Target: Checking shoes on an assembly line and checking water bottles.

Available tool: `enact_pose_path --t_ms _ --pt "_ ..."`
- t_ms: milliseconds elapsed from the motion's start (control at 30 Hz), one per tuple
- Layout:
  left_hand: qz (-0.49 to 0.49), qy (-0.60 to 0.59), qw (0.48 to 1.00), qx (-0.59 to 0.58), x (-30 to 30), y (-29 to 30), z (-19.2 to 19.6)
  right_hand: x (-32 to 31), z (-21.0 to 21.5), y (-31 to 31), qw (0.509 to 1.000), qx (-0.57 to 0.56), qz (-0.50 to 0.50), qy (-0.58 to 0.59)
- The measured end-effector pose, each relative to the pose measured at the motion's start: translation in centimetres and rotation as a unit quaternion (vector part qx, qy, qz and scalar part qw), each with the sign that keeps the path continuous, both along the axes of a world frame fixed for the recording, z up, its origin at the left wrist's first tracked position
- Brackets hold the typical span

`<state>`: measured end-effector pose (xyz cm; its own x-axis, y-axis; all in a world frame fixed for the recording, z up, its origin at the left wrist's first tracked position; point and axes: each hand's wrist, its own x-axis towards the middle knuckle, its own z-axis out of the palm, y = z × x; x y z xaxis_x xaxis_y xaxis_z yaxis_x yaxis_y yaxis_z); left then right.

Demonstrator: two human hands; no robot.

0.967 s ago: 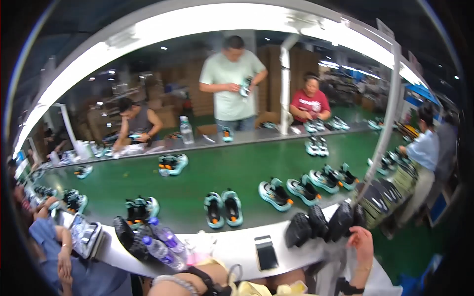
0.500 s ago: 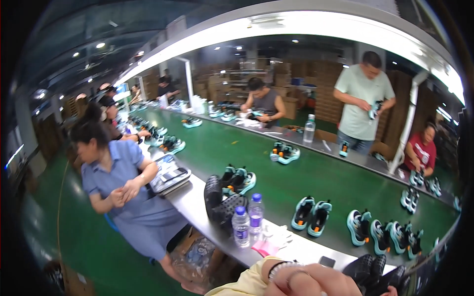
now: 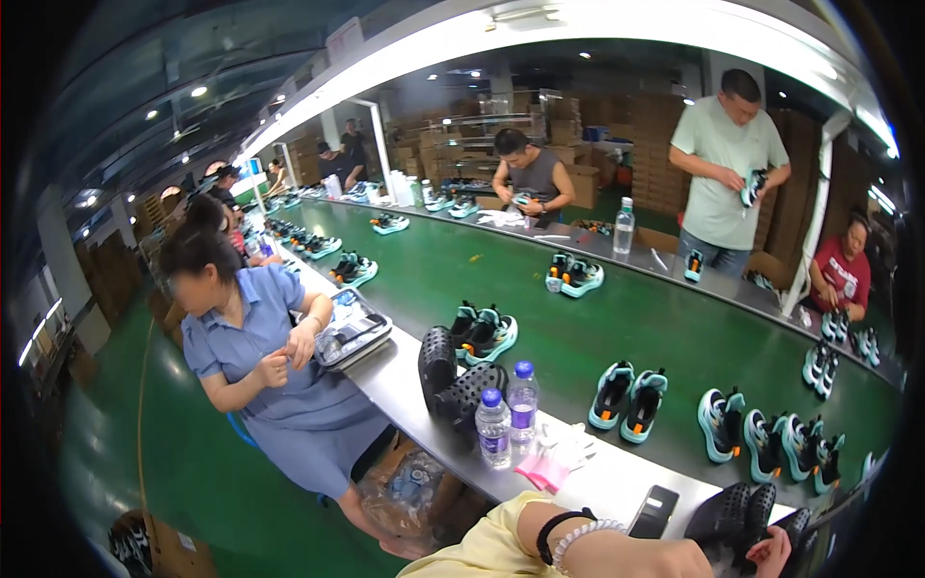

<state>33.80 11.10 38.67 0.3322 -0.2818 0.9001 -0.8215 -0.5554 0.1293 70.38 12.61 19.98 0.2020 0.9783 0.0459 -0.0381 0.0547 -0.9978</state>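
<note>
At the bottom edge my left hand comes in from a yellow sleeve, with a black band and a clear coiled bracelet at the wrist. Its back is uppermost, and the picture's edge cuts off its fingers. My right hand shows only a few curled fingers beside a group of black perforated clogs. What those fingers hold, if anything, is hidden. Just beyond my left hand lies a dark phone on the metal ledge. White gloves with a pink part rest farther left.
Two water bottles and more black clogs stand on the ledge. Teal-and-black sneakers sit along the green belt. A co-worker in blue sits at left by a grey tray; others work across the belt.
The view has shifted, so the bench things sit slightly farther right. My left hand has lowered toward the bottom edge, uncovering more of the phone. More of my right fingers shows by the clogs.
</note>
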Motion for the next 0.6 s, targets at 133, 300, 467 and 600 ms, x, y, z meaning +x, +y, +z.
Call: enact_pose_path --t_ms 133,300,467,600 --pt "0.011 -0.026 0.999 -0.03 -1.1 1.3 0.2 5.8 -3.8 1.0 0.998 -0.006 -0.05 -0.037" --pt "0.374 0.109 0.879 -0.274 -1.5 4.7 -8.3 4.6 -2.7 -1.6 0.976 0.008 -0.195 -0.099" --pt "0.78 0.299 0.498 -0.234 -5.4 20.0 -25.9 7.2 -5.4 -0.1 0.904 0.069 -0.375 -0.194" --pt "0.779 0.378 0.41 -0.286 -3.6 24.6 -30.2 6.7 -2.6 1.2 0.789 0.028 -0.444 -0.424"
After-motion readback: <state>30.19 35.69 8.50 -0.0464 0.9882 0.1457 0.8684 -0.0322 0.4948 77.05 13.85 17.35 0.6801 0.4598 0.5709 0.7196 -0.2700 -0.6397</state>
